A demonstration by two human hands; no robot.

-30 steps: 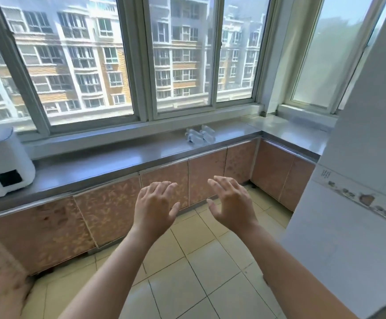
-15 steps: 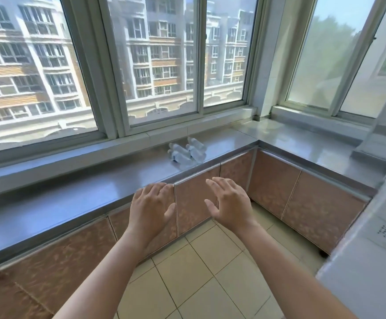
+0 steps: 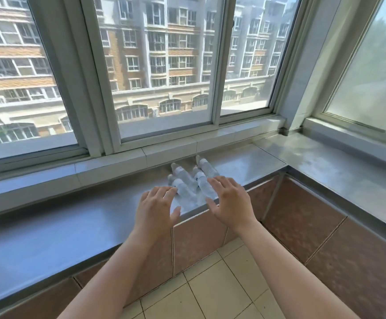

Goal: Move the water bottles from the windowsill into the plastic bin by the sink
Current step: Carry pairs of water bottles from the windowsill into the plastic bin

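Several clear plastic water bottles (image 3: 188, 180) lie on their sides in a tight cluster on the grey metal windowsill counter (image 3: 72, 217), caps pointing toward the window. My left hand (image 3: 156, 207) hovers just in front of the cluster's left side, fingers spread, holding nothing. My right hand (image 3: 230, 202) hovers at the cluster's right front, fingers apart and over the nearest bottle, also empty. Whether either hand touches a bottle I cannot tell. No bin or sink is in view.
Large windows (image 3: 164, 65) rise behind the counter, with a tiled ledge (image 3: 171, 149) between. The counter turns a corner at the right (image 3: 337, 166). Brown cabinet doors (image 3: 302, 217) sit below, and a beige tiled floor (image 3: 210, 291) lies between my arms.
I have come much closer to the counter. Both hands have risen from below the counter edge to the bottles. The white appliance on the left has left the view.
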